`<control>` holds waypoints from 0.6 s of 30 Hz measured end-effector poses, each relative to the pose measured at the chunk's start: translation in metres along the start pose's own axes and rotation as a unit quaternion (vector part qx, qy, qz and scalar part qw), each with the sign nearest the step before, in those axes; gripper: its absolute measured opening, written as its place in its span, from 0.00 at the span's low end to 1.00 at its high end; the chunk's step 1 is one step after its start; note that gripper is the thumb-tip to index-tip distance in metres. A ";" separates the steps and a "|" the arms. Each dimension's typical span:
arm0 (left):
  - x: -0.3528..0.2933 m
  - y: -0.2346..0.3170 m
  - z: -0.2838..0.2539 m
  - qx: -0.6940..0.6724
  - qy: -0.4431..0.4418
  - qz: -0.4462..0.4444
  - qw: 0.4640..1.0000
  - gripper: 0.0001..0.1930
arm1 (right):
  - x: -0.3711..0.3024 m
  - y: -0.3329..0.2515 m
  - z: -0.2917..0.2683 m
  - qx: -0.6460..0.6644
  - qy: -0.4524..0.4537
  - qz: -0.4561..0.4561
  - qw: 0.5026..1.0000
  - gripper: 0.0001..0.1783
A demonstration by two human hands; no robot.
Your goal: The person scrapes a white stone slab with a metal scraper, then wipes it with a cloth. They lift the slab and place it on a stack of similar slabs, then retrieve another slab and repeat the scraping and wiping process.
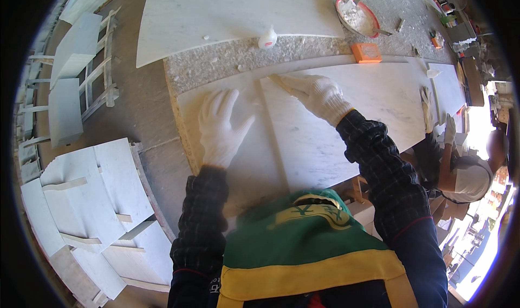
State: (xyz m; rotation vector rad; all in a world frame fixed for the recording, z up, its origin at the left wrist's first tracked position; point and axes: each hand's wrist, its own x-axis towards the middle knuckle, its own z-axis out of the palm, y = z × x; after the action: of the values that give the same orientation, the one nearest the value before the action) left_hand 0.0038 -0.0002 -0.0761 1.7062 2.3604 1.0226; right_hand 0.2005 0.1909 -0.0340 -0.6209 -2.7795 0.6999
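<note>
White knit gloves cover both of my hands. My left hand (219, 128) lies flat, fingers spread, on a pale marble slab (250, 159) in front of me. My right hand (320, 95) is closed at the far left corner of a second grey-veined marble slab (338, 140). Between its fingers is a thin tan flat piece (281, 82), its tip at that slab's edge; what it is made of I cannot tell. The second slab's left edge runs beside the first slab. Above my right hand sits an orange box (367, 53).
Beyond stand a white squeeze bottle (267, 39), a red-rimmed bowl (340, 13) of white paste with tools, and a large marble slab (233, 16). Stacked slabs with wooden strips (97, 199) are at lower left. A co-worker (468, 178) with gloved hands sits at the right.
</note>
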 end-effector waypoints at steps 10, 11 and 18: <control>0.004 0.002 0.002 0.027 0.007 0.001 1.000 0.35 | 0.017 0.018 0.005 -0.084 -0.047 -0.063 0.993 0.18; 0.004 0.002 0.003 0.027 0.006 -0.001 1.000 0.35 | 0.018 0.018 0.006 -0.097 -0.074 -0.066 0.990 0.18; 0.002 0.002 0.000 0.028 -0.009 -0.005 1.000 0.36 | 0.024 0.012 -0.001 -0.089 -0.118 -0.030 0.989 0.22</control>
State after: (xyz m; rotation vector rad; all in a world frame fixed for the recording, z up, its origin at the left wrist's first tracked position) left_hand 0.0042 0.0020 -0.0743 1.7120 2.4073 0.9437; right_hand 0.1839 0.2113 -0.0369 -0.5113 -3.0916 0.5504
